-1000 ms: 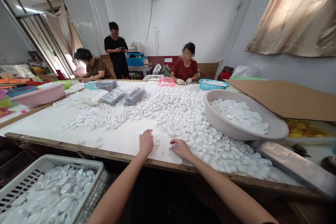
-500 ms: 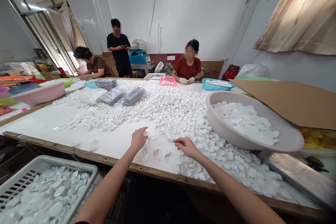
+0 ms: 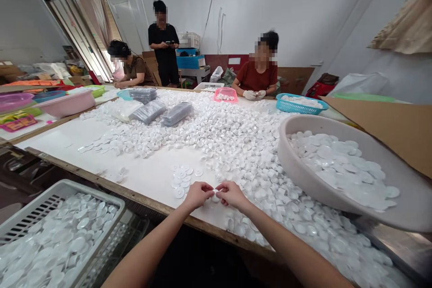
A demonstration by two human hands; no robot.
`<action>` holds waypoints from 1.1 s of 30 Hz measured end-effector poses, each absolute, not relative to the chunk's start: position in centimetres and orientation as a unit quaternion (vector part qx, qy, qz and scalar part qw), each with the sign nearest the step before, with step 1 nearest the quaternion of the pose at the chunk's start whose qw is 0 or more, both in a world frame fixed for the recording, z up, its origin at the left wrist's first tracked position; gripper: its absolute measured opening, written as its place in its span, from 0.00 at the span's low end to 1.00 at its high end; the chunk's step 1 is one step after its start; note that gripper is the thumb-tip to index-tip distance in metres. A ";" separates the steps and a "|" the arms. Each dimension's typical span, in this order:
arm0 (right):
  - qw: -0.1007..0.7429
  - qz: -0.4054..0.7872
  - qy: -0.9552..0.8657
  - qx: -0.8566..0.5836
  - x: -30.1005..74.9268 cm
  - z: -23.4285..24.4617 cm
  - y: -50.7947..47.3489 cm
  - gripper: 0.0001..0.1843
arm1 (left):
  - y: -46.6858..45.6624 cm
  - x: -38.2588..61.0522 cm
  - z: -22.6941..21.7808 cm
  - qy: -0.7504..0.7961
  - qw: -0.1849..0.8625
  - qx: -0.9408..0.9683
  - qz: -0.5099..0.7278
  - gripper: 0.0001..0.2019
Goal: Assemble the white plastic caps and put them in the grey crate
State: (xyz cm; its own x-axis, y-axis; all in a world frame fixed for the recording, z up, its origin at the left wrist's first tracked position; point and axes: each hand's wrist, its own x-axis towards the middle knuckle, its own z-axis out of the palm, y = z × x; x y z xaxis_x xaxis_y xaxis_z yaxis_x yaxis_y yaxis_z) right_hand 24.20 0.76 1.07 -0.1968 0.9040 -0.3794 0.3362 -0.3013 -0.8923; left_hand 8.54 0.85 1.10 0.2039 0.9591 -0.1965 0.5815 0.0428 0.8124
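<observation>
My left hand [image 3: 196, 194] and my right hand [image 3: 231, 194] meet near the table's front edge, fingers pinched together on a small white cap [image 3: 214, 196] between them. Just beyond my left hand lie a few flat white discs [image 3: 181, 177] on the bare white tabletop. A wide heap of white caps [image 3: 236, 141] covers the middle and right of the table [image 3: 60, 144]. To the right a tilted beige basin [image 3: 297, 166] holds white discs. At lower left a grey crate [image 3: 43, 202] is full of white discs.
Across the table a seated person in a red top [image 3: 257, 76] works with gloved hands beside a pink basket [image 3: 226, 94] and a teal basket [image 3: 299, 104]. Another person sits at far left; a third stands with a phone. Grey packets [image 3: 158, 110] lie mid-table. Cardboard [image 3: 398, 126] lies right.
My hands were apart on the tabletop among loose discs; they have drawn back toward the front edge and come together on a cap. The view has shifted left and down.
</observation>
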 end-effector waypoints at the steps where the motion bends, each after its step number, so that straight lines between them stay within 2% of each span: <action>1: 0.238 0.556 -0.532 -0.592 24.2 1.0 1.0 0.12 | 1.0 8.5 1.0 0.602 0.393 0.661 0.214 0.11; 4: 0.182 0.567 -0.526 -0.607 24.0 0.9 1.5 0.14 | 1.3 8.4 0.8 0.626 0.403 0.650 0.150 0.15; 7: 0.138 0.602 -0.513 -0.596 23.8 1.1 2.0 0.14 | 1.5 8.3 0.5 0.609 0.517 0.592 0.107 0.19; 11: 0.103 0.644 -0.470 -0.595 23.8 1.3 2.6 0.10 | 2.1 8.7 0.4 0.591 0.620 0.509 0.084 0.15; 17: 0.052 0.649 -0.473 -0.594 23.7 1.5 3.3 0.08 | 3.4 10.2 1.1 0.597 0.632 0.494 0.005 0.07; 22: 0.056 0.685 -0.449 -0.571 24.1 1.3 3.7 0.07 | 3.1 9.8 0.7 0.585 0.648 0.486 0.045 0.08; 28: 0.024 0.640 -0.503 -0.580 23.6 1.8 3.4 0.07 | 1.8 9.5 0.7 0.582 0.582 0.558 0.108 0.10; 30: 0.020 0.617 -0.545 -0.567 23.2 2.7 2.9 0.08 | 1.2 9.3 1.9 0.583 0.497 0.630 0.126 0.09; 33: 0.051 0.632 -0.616 -0.467 23.5 4.7 2.3 0.14 | -1.2 5.8 4.8 0.596 0.339 0.702 0.192 0.08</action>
State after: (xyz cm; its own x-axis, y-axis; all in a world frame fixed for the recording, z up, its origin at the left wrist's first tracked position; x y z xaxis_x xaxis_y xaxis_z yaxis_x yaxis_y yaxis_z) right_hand 23.50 2.30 4.72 -0.5582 0.6405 -0.5275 0.5104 -0.2362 -0.8269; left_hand 5.77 -1.21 4.76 0.2155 0.9673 -0.1335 0.7068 -0.0602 0.7048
